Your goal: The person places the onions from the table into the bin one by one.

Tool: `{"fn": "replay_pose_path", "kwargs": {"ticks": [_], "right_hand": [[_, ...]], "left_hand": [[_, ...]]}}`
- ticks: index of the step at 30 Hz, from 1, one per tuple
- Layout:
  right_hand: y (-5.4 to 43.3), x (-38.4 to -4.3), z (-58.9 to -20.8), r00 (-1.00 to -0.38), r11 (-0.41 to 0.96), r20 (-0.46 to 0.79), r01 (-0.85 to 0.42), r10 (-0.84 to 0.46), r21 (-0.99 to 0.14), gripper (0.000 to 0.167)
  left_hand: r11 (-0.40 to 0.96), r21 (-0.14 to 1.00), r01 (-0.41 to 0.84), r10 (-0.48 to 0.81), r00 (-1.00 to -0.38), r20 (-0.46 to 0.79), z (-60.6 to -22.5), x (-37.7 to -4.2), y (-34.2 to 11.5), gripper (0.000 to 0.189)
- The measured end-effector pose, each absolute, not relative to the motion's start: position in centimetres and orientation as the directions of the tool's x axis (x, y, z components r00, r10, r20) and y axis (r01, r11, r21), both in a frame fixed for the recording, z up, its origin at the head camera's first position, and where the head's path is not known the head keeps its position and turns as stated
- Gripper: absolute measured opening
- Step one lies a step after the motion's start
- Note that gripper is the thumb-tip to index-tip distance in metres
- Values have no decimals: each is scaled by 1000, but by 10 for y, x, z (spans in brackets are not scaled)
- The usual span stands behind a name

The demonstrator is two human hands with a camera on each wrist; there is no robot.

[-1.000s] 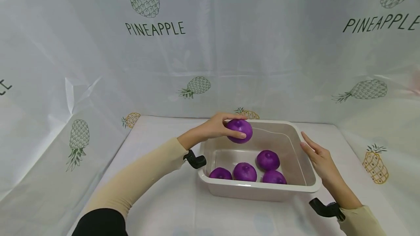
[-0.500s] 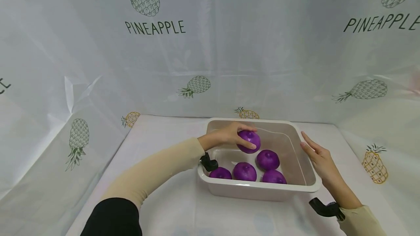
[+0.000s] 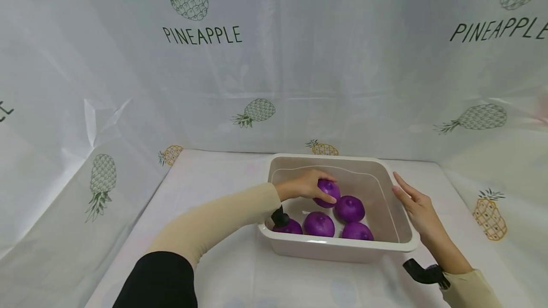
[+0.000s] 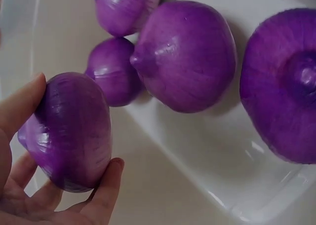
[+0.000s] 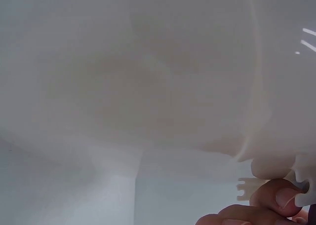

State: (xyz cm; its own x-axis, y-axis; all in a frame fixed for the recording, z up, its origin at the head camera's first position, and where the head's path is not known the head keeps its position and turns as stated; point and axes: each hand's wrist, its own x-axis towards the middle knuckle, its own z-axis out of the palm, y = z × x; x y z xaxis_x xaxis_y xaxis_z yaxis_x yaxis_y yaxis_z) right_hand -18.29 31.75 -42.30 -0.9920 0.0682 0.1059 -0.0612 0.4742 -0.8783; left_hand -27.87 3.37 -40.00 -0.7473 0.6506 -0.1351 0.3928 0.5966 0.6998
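Note:
My left hand [image 3: 305, 185] holds a purple onion [image 3: 328, 191] low inside a pale plastic bin [image 3: 325, 251], toward its back left. In the left wrist view, thumb and fingers grip that onion [image 4: 74, 131] from opposite sides. Several other purple onions lie in the bin: one [image 3: 350, 209] directly beside the held one, another [image 3: 319, 224] in the front middle, one [image 3: 357, 231] front right, and one [image 3: 292, 227] partly covered by the left wrist's camera. At the bin's right side, my right hand [image 3: 418, 207] grips the rim; its fingers [image 5: 276, 198] curl under the lip.
The bin stands on a white-covered table [image 3: 227, 274]. Behind it and at the sides hangs a pale sheet [image 3: 359, 70] printed with pineapples. Black wrist cameras [image 3: 424, 272] sit near both cuffs.
My left hand has carried the onion down and slightly right, from above the bin's back left to low inside it beside another onion. The right hand and the bin stay in place.

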Motion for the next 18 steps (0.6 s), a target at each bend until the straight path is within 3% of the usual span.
{"fn": "replay_pose_path", "kwargs": {"ticks": [8, 18], "right_hand": [[318, -183, -422, -991, 485, 119, -73, 65, -871, 55], [317, -182, -422, -992, 495, 109, -61, 69, -867, 56]], "left_hand": [[583, 733, 351, 649, -743, -160, -420, -280, 45, 61], [701, 656, 279, 512, -837, -192, -433, -272, 60, 57]]}}
